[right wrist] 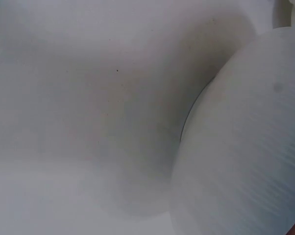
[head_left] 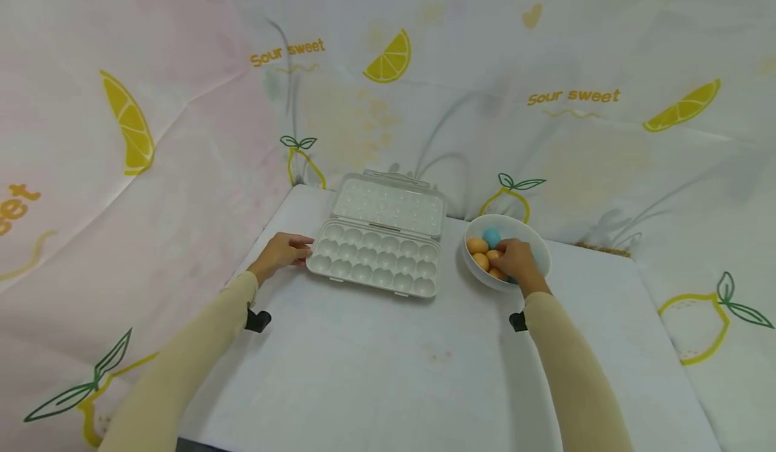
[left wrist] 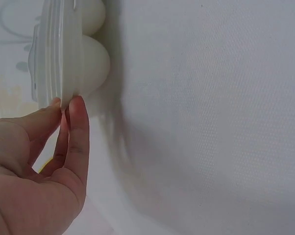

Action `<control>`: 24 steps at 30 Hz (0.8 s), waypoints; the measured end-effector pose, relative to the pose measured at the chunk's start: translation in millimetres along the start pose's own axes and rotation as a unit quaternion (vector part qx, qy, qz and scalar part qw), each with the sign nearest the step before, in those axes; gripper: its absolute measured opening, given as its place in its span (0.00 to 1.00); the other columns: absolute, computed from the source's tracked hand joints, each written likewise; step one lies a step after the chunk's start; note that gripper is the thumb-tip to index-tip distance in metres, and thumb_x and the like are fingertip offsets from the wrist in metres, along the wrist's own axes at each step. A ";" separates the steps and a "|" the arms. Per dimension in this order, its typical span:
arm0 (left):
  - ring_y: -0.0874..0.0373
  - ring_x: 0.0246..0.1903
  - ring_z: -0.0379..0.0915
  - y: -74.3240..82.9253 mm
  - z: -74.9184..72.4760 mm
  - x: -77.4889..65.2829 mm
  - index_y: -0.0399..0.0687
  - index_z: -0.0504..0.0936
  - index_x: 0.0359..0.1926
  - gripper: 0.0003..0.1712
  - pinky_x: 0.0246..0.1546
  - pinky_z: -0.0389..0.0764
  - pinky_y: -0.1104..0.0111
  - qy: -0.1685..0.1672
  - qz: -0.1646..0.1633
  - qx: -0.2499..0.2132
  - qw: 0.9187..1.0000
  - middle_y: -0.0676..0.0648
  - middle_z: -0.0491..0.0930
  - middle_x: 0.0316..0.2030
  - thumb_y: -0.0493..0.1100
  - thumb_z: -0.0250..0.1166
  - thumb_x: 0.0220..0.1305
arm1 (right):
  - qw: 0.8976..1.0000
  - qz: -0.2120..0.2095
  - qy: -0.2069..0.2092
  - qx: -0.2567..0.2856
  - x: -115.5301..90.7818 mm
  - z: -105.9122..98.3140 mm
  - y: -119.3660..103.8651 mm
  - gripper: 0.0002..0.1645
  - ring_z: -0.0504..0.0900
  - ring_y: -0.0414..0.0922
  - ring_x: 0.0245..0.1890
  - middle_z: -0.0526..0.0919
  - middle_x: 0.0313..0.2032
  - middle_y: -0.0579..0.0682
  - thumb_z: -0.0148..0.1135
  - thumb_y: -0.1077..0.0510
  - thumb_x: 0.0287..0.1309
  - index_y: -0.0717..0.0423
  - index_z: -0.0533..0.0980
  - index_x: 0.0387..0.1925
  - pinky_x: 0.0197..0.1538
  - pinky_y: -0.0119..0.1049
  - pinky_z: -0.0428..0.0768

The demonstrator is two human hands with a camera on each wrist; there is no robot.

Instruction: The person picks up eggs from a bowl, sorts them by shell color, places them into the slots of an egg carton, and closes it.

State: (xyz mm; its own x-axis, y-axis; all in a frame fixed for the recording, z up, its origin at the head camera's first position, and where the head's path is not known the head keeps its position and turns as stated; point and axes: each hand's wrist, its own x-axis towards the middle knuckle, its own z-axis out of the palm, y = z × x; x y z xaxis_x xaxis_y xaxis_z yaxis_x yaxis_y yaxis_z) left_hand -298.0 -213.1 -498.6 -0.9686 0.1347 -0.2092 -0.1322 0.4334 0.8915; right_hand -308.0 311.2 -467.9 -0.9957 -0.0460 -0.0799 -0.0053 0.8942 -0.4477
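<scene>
A white plastic egg box (head_left: 371, 261) lies on the table with its hinged clear lid (head_left: 388, 205) thrown back toward the wall; rows of round cups fill its base. At its left end my left hand (head_left: 283, 255) pinches the rim between thumb and fingers, as the left wrist view shows close up (left wrist: 44, 171). To the right stands a white bowl (head_left: 541, 253) holding several orange-brown eggs (head_left: 477, 244) and a blue egg (head_left: 492, 238). My right hand (head_left: 516, 261) reaches into it, thumb and fingers around an orange-brown egg (head_left: 494, 255).
The white table (head_left: 388, 371) carries the box and bowl near its back edge. A lemon-printed cloth (head_left: 485, 48) hangs behind and at the sides. In the right wrist view the bowl's outer wall (right wrist: 245, 147) fills the right side.
</scene>
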 end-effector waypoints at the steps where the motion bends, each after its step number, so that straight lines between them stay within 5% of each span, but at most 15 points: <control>1: 0.61 0.27 0.80 -0.4 0.3 0.1 0.29 0.74 0.60 0.24 0.32 0.85 0.72 0.000 0.006 0.001 1.000 0.33 0.80 0.45 0.32 0.63 0.64 | 1.000 0.003 0.001 -0.001 0.5 0.7 0.3 0.19 0.74 0.54 0.36 0.81 0.34 0.58 0.62 0.60 0.52 0.68 0.81 0.44 0.43 0.46 0.77; 12: 0.56 0.30 0.81 -9.9 2.7 2.9 0.33 0.66 0.68 0.34 0.33 0.85 0.70 0.018 0.037 -0.035 0.999 0.29 0.77 0.51 0.30 0.64 0.61 | 1.000 -0.003 0.012 -0.008 -5.1 -5.4 -6.9 0.27 0.76 0.61 0.45 0.80 0.48 0.68 0.57 0.58 0.57 0.72 0.75 0.55 0.56 0.58 0.76; 19: 0.62 0.36 0.78 -13.7 3.8 4.3 0.32 0.65 0.68 0.34 0.35 0.86 0.69 0.014 0.066 -0.072 0.995 0.29 0.74 0.56 0.28 0.64 0.60 | 0.993 -0.057 0.092 0.045 -2.4 -15.2 -20.2 0.24 0.79 0.60 0.44 0.81 0.45 0.68 0.58 0.56 0.59 0.70 0.77 0.52 0.50 0.56 0.79; 24: 0.58 0.40 0.79 -6.2 1.9 -2.6 0.30 0.62 0.69 0.36 0.36 0.86 0.69 0.007 0.078 -0.086 0.993 0.26 0.72 0.57 0.27 0.64 0.61 | 0.980 -0.100 0.145 0.095 4.4 -15.7 -50.6 0.23 0.80 0.56 0.39 0.83 0.41 0.64 0.63 0.56 0.60 0.67 0.78 0.52 0.43 0.49 0.81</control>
State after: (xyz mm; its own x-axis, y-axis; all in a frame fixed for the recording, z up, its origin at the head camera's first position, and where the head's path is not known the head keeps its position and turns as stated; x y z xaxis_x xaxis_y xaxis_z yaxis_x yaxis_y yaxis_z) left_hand -294.2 -214.4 -504.4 -0.9828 0.1750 -0.0591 -0.0138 0.2492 0.9683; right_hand -313.6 272.8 -431.6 -0.9611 -0.0583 0.2701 -0.2126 0.7805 -0.5879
